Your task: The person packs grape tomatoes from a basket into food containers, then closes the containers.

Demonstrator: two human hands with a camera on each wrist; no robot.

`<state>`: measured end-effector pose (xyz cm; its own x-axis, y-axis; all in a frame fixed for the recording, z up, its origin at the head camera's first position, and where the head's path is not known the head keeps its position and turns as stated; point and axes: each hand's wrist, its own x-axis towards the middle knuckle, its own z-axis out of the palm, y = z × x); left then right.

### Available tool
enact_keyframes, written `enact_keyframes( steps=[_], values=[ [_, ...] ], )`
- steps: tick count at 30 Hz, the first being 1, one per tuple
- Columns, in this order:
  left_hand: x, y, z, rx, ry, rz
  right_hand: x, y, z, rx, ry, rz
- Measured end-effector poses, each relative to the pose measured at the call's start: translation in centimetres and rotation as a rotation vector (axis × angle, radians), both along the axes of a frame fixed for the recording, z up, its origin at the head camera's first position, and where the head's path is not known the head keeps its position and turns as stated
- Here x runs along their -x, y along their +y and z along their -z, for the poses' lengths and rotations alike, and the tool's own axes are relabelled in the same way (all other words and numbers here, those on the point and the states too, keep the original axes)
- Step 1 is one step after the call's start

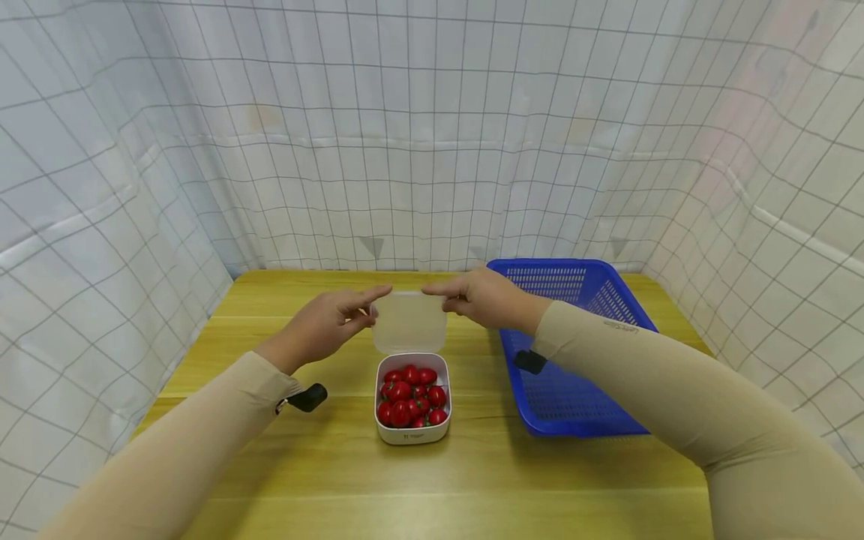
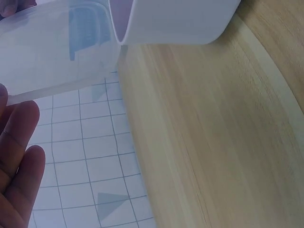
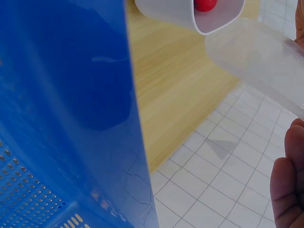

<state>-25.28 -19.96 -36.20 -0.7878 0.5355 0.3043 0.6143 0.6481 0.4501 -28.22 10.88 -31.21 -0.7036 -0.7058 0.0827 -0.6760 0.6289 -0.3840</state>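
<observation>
A clear plastic lid (image 1: 408,324) stands tilted up behind a white food container (image 1: 412,435), its lower edge right at the container's back rim. Small red tomatoes (image 1: 400,391), some with green stems, fill the container. My left hand (image 1: 324,322) pinches the lid's left upper corner, index finger stretched along the top edge. At the opposite corner, my right hand (image 1: 491,298) holds the lid between thumb and index finger. In the left wrist view, fingertips (image 2: 26,114) show right at the lid's edge, other fingers loosely bent below.
A blue perforated plastic basket (image 1: 523,405) stands on the right of the wooden table (image 1: 324,465), under my right forearm. White grid-patterned sheeting (image 1: 432,195) surrounds the table at the back and sides.
</observation>
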Motion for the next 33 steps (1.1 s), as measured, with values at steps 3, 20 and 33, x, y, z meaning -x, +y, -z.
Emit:
enact_keyframes(
  steps=[3, 20, 33],
  values=[
    [-0.3, 0.0, -0.2, -0.007, 0.008, 0.013, -0.4, 0.3, -0.2, 0.001, -0.004, -0.013],
    [-2.2, -0.9, -0.4, 0.043, -0.031, 0.080, -2.5, 0.4, -0.3, -0.028, -0.058, -0.095],
    [-4.0, -0.7, -1.0, 0.103, -0.105, 0.124, -3.5, 0.5, -0.1, -0.081, -0.097, -0.157]
  ],
)
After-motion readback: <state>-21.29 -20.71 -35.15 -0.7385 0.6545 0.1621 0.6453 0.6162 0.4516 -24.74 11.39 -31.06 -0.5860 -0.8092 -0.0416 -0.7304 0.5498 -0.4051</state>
